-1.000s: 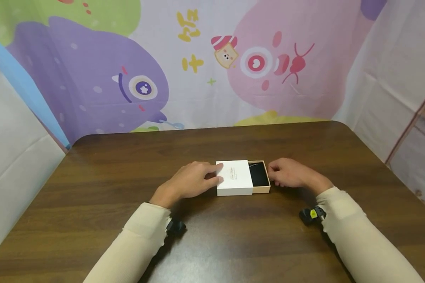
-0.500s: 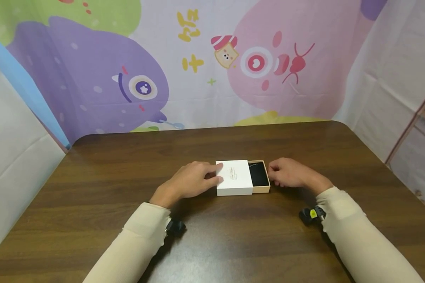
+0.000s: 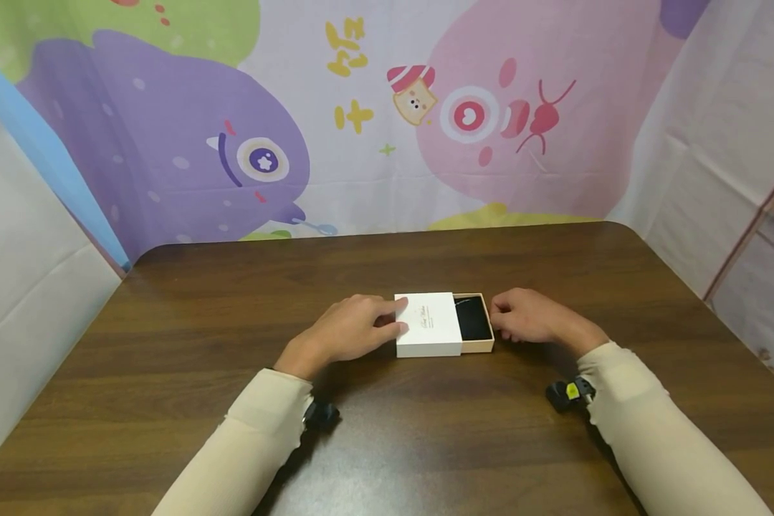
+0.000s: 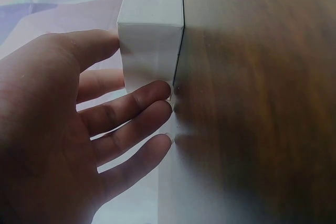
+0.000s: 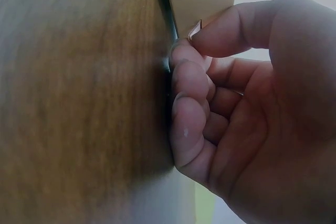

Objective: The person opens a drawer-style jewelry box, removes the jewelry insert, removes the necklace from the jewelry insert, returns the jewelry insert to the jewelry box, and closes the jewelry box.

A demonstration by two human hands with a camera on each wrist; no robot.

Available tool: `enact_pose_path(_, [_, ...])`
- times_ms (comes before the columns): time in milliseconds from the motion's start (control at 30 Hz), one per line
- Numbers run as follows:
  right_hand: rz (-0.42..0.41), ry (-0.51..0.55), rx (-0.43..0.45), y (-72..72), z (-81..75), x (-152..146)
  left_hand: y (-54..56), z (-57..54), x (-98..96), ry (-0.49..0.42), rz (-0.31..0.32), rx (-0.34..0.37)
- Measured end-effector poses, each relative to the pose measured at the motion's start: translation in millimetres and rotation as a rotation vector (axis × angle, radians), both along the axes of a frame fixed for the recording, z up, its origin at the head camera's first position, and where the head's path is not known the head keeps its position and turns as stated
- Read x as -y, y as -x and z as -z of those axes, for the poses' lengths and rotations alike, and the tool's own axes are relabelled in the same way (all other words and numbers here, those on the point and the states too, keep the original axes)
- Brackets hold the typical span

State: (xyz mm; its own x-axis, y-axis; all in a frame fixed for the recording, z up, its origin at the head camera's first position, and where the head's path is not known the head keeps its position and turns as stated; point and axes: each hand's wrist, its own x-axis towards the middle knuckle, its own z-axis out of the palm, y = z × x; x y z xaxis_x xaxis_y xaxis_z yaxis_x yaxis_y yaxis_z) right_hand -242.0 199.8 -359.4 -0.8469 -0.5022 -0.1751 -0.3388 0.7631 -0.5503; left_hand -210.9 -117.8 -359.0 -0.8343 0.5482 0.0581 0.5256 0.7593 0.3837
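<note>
Rests left grip (image 3: 351, 330), with spread fingers, on a white sleeve (image 3: 438, 308), printed just beyond the fingertips with pale script (image 3: 423, 317), seemingly "Best Wishes", alongside finer lines (image 3: 429, 318) too small to read. Pinches a small tab (image 5: 196, 28) with right grip (image 3: 522, 315), at the end of a tan tray (image 3: 477, 347) projecting from the sleeve between both grips on the brown surface (image 3: 168, 344), with a black insert (image 3: 473, 320) inside

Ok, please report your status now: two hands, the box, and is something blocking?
Left hand: fingertips on box. Right hand: pinching small tab at drawer's end. Drawer: partly out. No obstacle visible.
</note>
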Motion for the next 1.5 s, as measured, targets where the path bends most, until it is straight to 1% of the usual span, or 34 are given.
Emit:
enact_pose_path(267, [-0.001, 0.024, -0.005, -0.7, 0.3, -0.6, 0.9, 1.1, -0.1, -0.002, 0.006, -0.004])
enact_pose_path(567, [0.000, 0.026, -0.007, -0.9, -0.6, -1.2, 1.2, 0.6, -0.1, -0.004, 0.011, -0.011])
enact_pose_path(933, [0.026, 0.040, 0.020, -1.0, -1.3, -1.6, 1.7, 1.6, 0.2, -0.006, 0.008, -0.012])
enact_pose_path(1267, [0.022, 0.018, 0.001, 1.6, -0.2, -2.5, 1.7, 0.6, 0.1, -0.007, 0.004, -0.009])
enact_pose_path(1500, [0.015, 0.024, -0.007, -0.9, -0.5, -2.7, 0.1, -0.1, 0.2, -0.003, -0.001, 0.004])
